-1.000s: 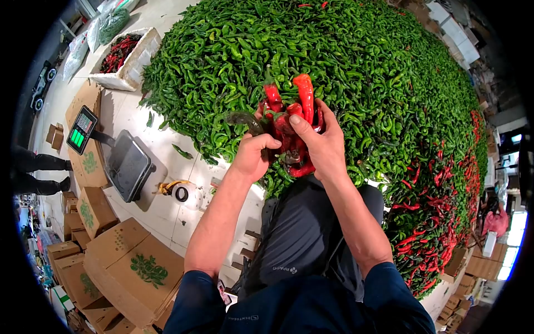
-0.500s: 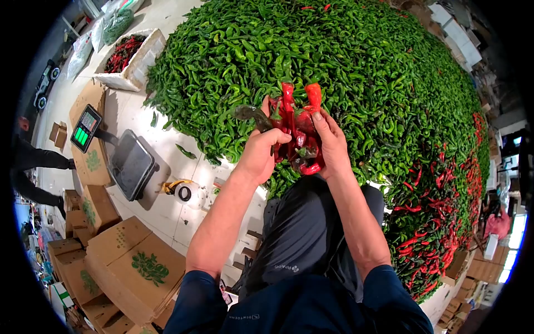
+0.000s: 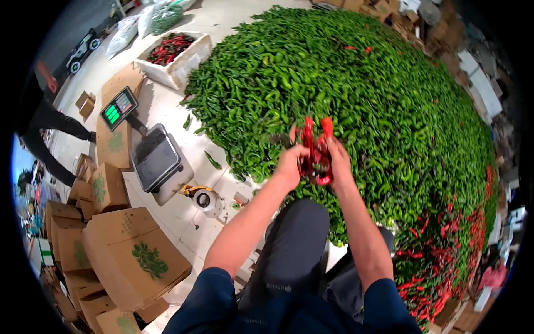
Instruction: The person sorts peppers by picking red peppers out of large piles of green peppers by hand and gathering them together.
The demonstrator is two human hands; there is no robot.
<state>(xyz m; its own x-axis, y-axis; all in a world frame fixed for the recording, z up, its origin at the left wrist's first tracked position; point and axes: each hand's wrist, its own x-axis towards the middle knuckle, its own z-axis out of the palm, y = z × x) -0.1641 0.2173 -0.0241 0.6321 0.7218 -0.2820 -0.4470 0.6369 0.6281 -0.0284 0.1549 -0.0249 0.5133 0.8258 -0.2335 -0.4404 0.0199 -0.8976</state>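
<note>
Between my two hands I hold a bunch of red chili peppers [image 3: 316,149], some of them dark and glossy. My left hand [image 3: 290,165] is closed on the bunch from the left, with its thumb across the front. From the right, my right hand [image 3: 340,161] grips the same bunch, fingers wrapped behind it. A dark pepper [image 3: 280,139] sticks out beside the left hand. Below and beyond lies a large heap of green chili peppers [image 3: 345,83], and red ones [image 3: 431,259] are mixed in at its lower right.
On the left stand a scale [image 3: 157,158] with a lit display [image 3: 119,108], a white foam box [image 3: 189,64] of red peppers and cardboard boxes [image 3: 133,256]. A tape dispenser [image 3: 203,199] sits on the floor. Another person [image 3: 47,128] stands at the far left.
My view has shifted, so the heap, scale and boxes sit differently in the frame. Both hands still hold the red peppers and now appear farther out over the heap.
</note>
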